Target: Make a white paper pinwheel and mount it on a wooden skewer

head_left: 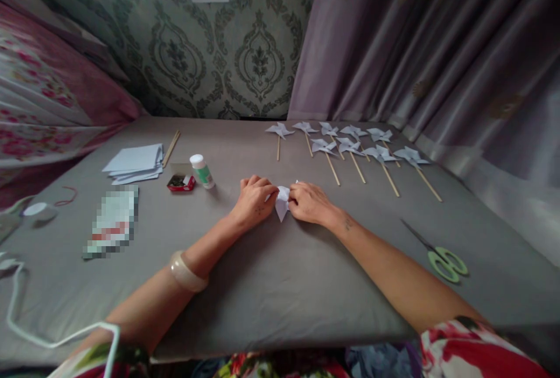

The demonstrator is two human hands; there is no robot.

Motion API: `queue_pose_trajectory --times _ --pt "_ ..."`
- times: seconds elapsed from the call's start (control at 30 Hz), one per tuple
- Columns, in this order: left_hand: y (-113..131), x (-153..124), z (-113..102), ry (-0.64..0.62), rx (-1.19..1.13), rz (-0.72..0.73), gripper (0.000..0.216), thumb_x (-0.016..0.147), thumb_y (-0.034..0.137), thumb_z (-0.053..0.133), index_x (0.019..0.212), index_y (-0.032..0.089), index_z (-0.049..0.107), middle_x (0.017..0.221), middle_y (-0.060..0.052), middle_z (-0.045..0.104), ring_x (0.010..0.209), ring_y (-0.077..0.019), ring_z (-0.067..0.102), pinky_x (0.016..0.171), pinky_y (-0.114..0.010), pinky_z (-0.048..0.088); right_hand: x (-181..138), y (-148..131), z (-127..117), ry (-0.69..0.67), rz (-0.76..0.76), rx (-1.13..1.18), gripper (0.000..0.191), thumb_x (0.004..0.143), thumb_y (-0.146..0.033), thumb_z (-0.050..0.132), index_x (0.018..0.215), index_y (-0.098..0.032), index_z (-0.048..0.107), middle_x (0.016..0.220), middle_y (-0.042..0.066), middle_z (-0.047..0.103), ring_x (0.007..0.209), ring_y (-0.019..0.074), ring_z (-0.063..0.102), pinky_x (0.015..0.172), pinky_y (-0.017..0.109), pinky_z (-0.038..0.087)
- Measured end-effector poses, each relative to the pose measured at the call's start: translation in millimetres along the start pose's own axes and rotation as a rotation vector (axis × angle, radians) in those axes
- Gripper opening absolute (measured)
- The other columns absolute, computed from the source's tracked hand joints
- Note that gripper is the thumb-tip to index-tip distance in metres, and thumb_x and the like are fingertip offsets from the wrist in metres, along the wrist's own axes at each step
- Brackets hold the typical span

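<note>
Folded white paper piece (282,200) at worktop centre, pinched from both sides: left hand (255,201) fingers curled on its left edge, right hand (310,202) fingers closed on its right edge. Judged: very light, thin, creases easily, tears if pulled; best held at folded edges, pressed flat. Worktop (280,284) covered in grey cloth, soft, slightly wrinkled. Finished paper pinwheels (350,144) on sticks far right; scissors (441,258) near right; glue bottle (202,170) and paper stack (135,163) left. Patterned wall, curtain behind.

We are in a home, likely a bedroom: patterned wallpaper (227,57), heavy purple curtains (429,45) and floral bedding (48,98) surround our grey cloth-covered counter (271,284), laid out with paper pinwheels (350,147) for crafting.
</note>
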State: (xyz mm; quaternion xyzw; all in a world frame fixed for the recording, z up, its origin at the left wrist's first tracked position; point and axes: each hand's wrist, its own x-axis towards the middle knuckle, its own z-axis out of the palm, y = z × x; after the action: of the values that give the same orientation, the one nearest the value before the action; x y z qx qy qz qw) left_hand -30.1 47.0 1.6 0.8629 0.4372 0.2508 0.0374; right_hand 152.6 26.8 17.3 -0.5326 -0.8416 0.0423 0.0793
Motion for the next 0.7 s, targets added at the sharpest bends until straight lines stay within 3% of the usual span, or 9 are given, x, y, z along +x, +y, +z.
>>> queue_pose_trajectory --times 0.17,0.33,0.53,0.7 --pt "-4 -3 8 0.052 -0.047 -0.077 0.022 0.09 0.025 0.052 0.089 0.021 0.073 0.089 -0.007 0.072 0.089 -0.0219 0.056 0.081 -0.038 0.033 1 5 -3 0.003 0.025 0.035 0.023 0.079 -0.013 0.051 0.082 -0.018 0.073 0.091 0.008 0.069 0.093 0.0207 0.062 0.079 0.028 0.043" --pt "-6 -4 4 0.035 -0.131 -0.161 0.024 0.09 0.029 0.05 0.093 0.022 0.073 0.093 -0.007 0.072 0.092 -0.0234 0.058 0.081 -0.039 0.035 0 20 2 -0.001 0.038 0.211 0.03 0.079 -0.011 0.05 0.088 -0.022 0.076 0.089 0.003 0.068 0.087 0.0157 0.061 0.079 0.024 0.043" --pt "-6 -3 4 0.044 -0.145 -0.185 0.025 0.088 0.029 0.05 0.092 0.022 0.074 0.089 -0.007 0.072 0.088 -0.0226 0.059 0.08 -0.038 0.037 -5 24 19 0.186 0.044 0.297 0.029 0.077 -0.007 0.053 0.087 -0.02 0.076 0.089 0.004 0.066 0.087 0.0152 0.059 0.084 0.026 0.044" --pt "-8 -3 6 0.056 -0.156 -0.201 0.025 0.088 0.03 0.051 0.091 0.022 0.075 0.087 -0.006 0.072 0.083 -0.0216 0.058 0.079 -0.037 0.039 -11 21 22 0.288 0.085 0.395 0.029 0.077 -0.006 0.052 0.086 -0.019 0.076 0.086 0.003 0.066 0.079 0.013 0.059 0.075 0.024 0.045"
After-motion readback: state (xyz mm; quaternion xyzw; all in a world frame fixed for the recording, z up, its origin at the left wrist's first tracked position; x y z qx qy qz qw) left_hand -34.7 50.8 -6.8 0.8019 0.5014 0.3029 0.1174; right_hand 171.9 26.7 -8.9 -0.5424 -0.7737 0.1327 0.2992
